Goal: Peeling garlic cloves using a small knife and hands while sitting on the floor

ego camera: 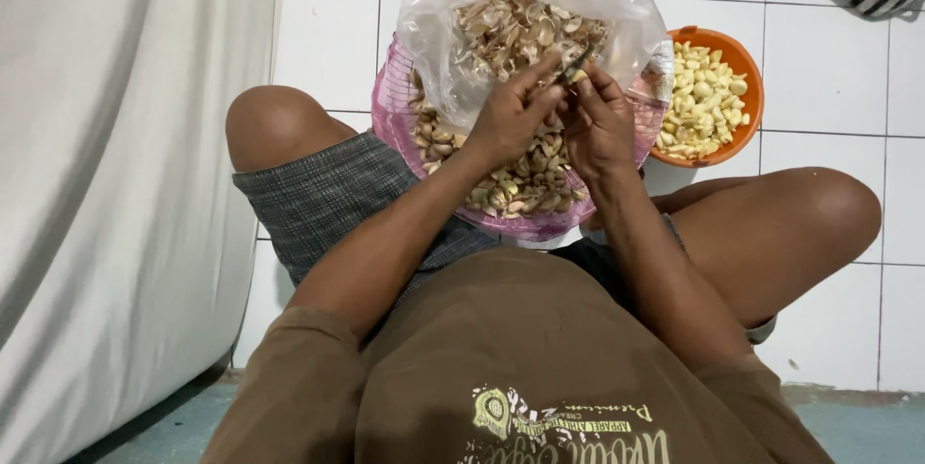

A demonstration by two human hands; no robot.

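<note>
left hand (508,122) pinching garlic clove, right hand (599,122) fingers closed on small knife (576,65), over pink basket (390,122) of unpeeled cloves

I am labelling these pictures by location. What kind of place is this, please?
Probably a home floor used for kitchen prep. The person sits on white floor tiles, with a pink basket of unpeeled garlic and an orange bowl of peeled cloves.
</note>
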